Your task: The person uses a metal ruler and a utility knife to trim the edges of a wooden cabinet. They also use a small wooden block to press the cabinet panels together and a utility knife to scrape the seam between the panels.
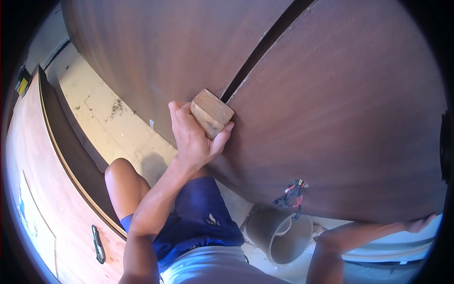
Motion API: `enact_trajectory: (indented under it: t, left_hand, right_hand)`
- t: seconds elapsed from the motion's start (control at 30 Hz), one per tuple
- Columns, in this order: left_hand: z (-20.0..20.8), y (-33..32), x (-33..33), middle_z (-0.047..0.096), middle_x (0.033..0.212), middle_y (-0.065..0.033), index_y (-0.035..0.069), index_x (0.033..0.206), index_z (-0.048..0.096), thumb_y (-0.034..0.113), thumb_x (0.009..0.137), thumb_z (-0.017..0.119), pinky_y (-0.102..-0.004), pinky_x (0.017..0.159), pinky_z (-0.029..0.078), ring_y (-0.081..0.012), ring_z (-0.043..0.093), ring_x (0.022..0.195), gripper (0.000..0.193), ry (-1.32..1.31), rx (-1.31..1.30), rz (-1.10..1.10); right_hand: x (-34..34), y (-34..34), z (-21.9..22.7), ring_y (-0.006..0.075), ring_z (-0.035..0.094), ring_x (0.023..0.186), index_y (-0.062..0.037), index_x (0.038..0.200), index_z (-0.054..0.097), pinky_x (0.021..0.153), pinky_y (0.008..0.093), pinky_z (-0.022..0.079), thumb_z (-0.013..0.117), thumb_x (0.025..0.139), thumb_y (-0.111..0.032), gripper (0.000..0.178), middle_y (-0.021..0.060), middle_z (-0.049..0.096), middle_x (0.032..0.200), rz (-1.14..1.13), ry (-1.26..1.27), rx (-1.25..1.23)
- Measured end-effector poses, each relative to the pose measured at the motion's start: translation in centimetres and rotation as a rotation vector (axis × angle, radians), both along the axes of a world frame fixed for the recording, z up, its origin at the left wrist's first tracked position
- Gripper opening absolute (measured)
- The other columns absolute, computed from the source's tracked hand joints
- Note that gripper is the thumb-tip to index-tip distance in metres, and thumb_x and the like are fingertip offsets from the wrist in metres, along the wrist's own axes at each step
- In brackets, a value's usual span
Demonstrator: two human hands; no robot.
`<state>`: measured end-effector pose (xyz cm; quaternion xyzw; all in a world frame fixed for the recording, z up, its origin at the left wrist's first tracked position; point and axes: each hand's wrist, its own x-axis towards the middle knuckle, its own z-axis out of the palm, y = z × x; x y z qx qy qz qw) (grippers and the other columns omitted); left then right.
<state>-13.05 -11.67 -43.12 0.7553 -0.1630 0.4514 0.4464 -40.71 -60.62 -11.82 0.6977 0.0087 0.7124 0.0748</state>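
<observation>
My left hand (192, 138) is closed around a small wooden block (211, 112). The block lies against a large brown wood-grained panel (331, 94), at the lower end of a dark narrow gap (262, 51) between two panel sections. My thumb shows at the block's lower right corner. At the far right, my right hand (418, 224) is at the panel's lower edge, its fingers mostly hidden. Between my arms, a bundle of dark and red wires (292, 193) comes out of a hole in the panel.
Below the wires a grey bucket (289, 244) lies tipped over. On the left, a pale wooden board (56, 156) with a dark recess carries a utility knife (98, 244). A black and yellow tool (22, 84) sits at its far end. Debris (117, 109) dots the beige floor.
</observation>
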Motion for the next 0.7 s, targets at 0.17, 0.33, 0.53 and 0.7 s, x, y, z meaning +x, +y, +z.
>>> enact_trajectory:
  t: [0.17, 0.33, 0.53, 0.7]
  left_hand:
    - [-0.3, 0.0, -0.2, 0.051, 0.101, -0.0204, -0.007, 0.116, 0.049, 0.031, 0.070, 0.092, -0.0490, 0.076, 0.043, -0.0360, 0.049, 0.090, 0.074, 0.010, 0.000, 0.004]
    - [0.1, -0.4, -0.3, 0.052, 0.104, -0.0202, -0.007, 0.118, 0.050, 0.030, 0.070, 0.091, -0.0488, 0.077, 0.043, -0.0352, 0.049, 0.092, 0.073, 0.041, -0.054, -0.021]
    - [0.1, -0.2, -0.2, 0.052, 0.105, -0.0205, -0.007, 0.119, 0.051, 0.032, 0.071, 0.091, -0.0486, 0.078, 0.043, -0.0349, 0.049, 0.093, 0.074, 0.029, -0.041, -0.038]
    - [-0.2, 0.3, -0.5, 0.051, 0.104, -0.0210, -0.007, 0.120, 0.050, 0.032, 0.071, 0.091, -0.0485, 0.077, 0.043, -0.0346, 0.049, 0.092, 0.075, 0.020, -0.027, -0.019]
  right_hand:
    - [0.1, 0.5, -0.7, 0.0311, 0.068, 0.110, -0.0018, 0.139, 0.060, 0.087, 0.0468, 0.061, 0.053, 0.110, -0.031, 0.042, 0.0138, 0.070, 0.122, -0.006, 0.006, 0.018]
    - [0.4, 1.2, -1.5, 0.0303, 0.068, 0.109, -0.0017, 0.138, 0.061, 0.086, 0.0461, 0.061, 0.053, 0.110, -0.031, 0.041, 0.0135, 0.070, 0.120, -0.020, 0.008, 0.033]
    - [0.4, 2.0, -2.7, 0.0295, 0.068, 0.107, -0.0016, 0.136, 0.062, 0.086, 0.0453, 0.060, 0.053, 0.109, -0.030, 0.040, 0.0131, 0.070, 0.119, -0.020, 0.004, 0.049]
    - [-0.2, 3.5, -4.3, 0.0287, 0.068, 0.106, -0.0016, 0.135, 0.062, 0.085, 0.0446, 0.060, 0.054, 0.109, -0.030, 0.039, 0.0128, 0.070, 0.117, -0.029, 0.010, 0.061]
